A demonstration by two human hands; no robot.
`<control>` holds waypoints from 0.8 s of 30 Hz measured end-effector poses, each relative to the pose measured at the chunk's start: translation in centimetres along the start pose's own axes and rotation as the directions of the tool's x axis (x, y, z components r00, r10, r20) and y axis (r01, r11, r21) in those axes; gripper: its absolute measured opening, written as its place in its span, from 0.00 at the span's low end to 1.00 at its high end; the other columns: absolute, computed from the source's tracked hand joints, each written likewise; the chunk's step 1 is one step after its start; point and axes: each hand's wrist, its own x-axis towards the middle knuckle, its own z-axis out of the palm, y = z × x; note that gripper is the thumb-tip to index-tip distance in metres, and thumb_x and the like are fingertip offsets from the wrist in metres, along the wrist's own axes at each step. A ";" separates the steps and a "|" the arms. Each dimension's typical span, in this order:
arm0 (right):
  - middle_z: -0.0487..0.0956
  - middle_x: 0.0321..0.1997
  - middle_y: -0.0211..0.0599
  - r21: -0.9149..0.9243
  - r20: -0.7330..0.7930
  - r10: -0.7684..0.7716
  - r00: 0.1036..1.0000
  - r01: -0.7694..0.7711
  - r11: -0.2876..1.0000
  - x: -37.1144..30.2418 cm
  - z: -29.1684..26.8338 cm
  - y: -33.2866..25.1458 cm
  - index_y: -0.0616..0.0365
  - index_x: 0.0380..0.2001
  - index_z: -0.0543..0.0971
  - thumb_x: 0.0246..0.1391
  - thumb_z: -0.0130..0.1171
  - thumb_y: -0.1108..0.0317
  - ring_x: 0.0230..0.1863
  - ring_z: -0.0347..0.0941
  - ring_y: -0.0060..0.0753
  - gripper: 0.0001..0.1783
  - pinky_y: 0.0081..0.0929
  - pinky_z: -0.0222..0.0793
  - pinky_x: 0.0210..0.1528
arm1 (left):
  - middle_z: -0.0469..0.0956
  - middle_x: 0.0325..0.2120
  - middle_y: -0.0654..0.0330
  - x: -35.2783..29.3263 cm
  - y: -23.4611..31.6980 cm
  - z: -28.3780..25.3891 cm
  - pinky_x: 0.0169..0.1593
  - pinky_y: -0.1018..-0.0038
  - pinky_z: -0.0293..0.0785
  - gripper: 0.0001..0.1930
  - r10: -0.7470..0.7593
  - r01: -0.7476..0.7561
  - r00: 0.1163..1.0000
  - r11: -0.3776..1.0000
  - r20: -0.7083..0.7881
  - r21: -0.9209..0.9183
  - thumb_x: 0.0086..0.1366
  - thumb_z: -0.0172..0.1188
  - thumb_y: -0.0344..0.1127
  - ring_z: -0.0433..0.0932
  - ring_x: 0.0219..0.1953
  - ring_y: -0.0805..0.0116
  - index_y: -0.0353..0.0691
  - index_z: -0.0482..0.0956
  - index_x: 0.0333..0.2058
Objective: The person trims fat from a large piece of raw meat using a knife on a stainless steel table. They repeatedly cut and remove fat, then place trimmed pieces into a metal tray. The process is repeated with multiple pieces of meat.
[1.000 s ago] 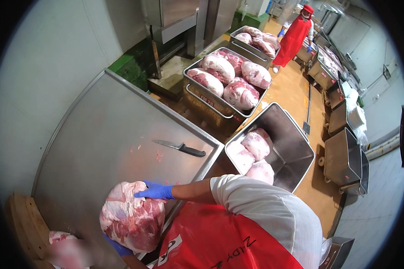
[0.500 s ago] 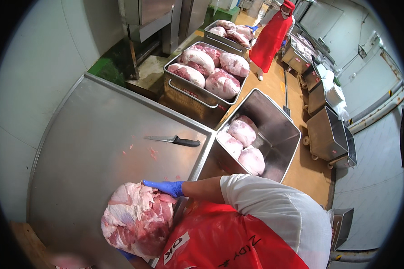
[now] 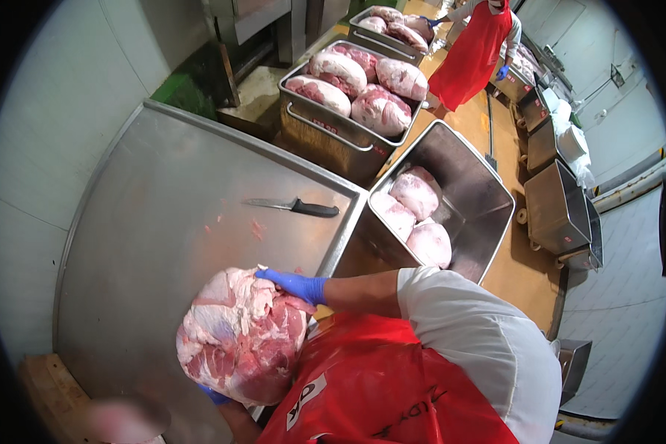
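A large, roughly round cut of raw meat, pink-red with white fat, is gripped between my two blue-gloved hands at the near edge of the steel table. My right hand presses on its far right side, thumb and fingers against the fat. Only a bit of my left hand shows at the lower left, its fingers mostly hidden behind the meat. Beyond the meat lies a knife with a black handle, its blade toward the left. Small meat scraps dot the tabletop near it.
Right of the table stands a steel bin with several pale meat pieces. Behind are a bin heaped with larger cuts and another bin. A co-worker in a red apron stands there. More carts line the right wall.
The view has shifted, so table and bins sit further right and higher. The meat stays between my hands, tilted slightly. The co-worker's lowered gloved hand shows more plainly.
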 end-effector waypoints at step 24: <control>0.79 0.68 0.40 0.237 -0.622 -0.582 0.524 0.834 0.498 -44.4 -33.0 0.8 0.51 0.70 0.73 0.68 0.53 0.35 0.66 0.76 0.45 0.39 0.46 0.72 0.70 | 0.79 0.62 0.57 -14.0 -16.9 59.6 0.71 0.62 0.70 0.32 -0.522 0.353 0.243 0.833 0.818 0.426 0.81 0.41 0.61 0.76 0.63 0.61 0.42 0.75 0.66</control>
